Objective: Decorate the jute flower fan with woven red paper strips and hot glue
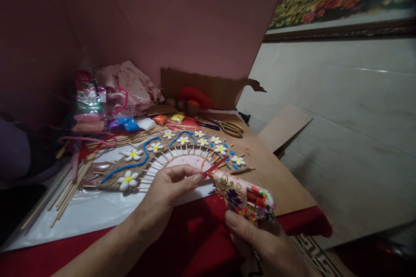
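Note:
My left hand pinches the end of a thin red strip between thumb and fingers. In my right hand is a hot glue gun covered in a floral pattern. Its nozzle points left and is close to the pinched end of the strip; whether they touch I cannot tell. Behind both hands lies a fan-shaped piece of wooden sticks and wound twine. White flowers with yellow centres, blue wavy lines and small blue spots decorate it. My left hand covers part of its lower edge.
Scissors and a dark blue pen-like tool lie behind the fan. Loose wooden sticks and coloured packets are at the left. A cardboard strip stands at the back. Red cloth hangs along the front edge.

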The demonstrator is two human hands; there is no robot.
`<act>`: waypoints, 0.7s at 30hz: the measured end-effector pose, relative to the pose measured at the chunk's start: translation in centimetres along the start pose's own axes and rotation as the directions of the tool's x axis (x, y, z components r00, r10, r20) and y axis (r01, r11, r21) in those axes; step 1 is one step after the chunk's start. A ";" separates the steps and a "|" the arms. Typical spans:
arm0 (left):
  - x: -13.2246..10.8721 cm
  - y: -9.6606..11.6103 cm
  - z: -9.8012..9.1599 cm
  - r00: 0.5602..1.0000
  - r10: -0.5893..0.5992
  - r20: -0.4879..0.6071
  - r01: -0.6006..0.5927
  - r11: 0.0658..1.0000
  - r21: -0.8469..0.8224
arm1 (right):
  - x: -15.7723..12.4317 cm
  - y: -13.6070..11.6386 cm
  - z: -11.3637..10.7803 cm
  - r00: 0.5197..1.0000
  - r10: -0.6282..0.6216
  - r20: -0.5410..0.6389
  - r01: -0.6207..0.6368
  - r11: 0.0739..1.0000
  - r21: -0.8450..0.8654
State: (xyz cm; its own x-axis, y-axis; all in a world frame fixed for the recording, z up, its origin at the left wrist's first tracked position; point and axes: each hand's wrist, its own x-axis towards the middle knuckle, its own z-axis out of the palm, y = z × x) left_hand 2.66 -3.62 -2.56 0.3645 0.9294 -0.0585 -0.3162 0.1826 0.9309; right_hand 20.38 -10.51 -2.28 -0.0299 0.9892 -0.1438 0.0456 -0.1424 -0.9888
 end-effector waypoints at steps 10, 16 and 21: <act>0.0 0.0 -0.1 1.000 0.017 0.017 -0.018 0.999 0.026 | -0.2 -0.5 0.3 0.998 -0.053 -0.015 0.053 0.997 -0.056; -0.2 0.2 -0.1 0.999 0.005 -0.035 -0.004 1.000 0.030 | -0.2 -0.8 0.1 0.997 -0.064 0.031 0.066 0.995 -0.078; -0.2 0.0 -0.2 0.999 0.023 0.027 -0.024 0.999 0.030 | -0.1 -0.7 0.2 0.997 -0.073 0.011 0.074 0.993 -0.089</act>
State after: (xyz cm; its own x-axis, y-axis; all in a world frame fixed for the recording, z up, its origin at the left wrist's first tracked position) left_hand 2.38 -3.75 -2.67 0.3808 0.9243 -0.0272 -0.2983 0.1506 0.9425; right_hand 20.17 -10.49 -1.55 -0.0445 0.9965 -0.0714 0.1319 -0.0649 -0.9891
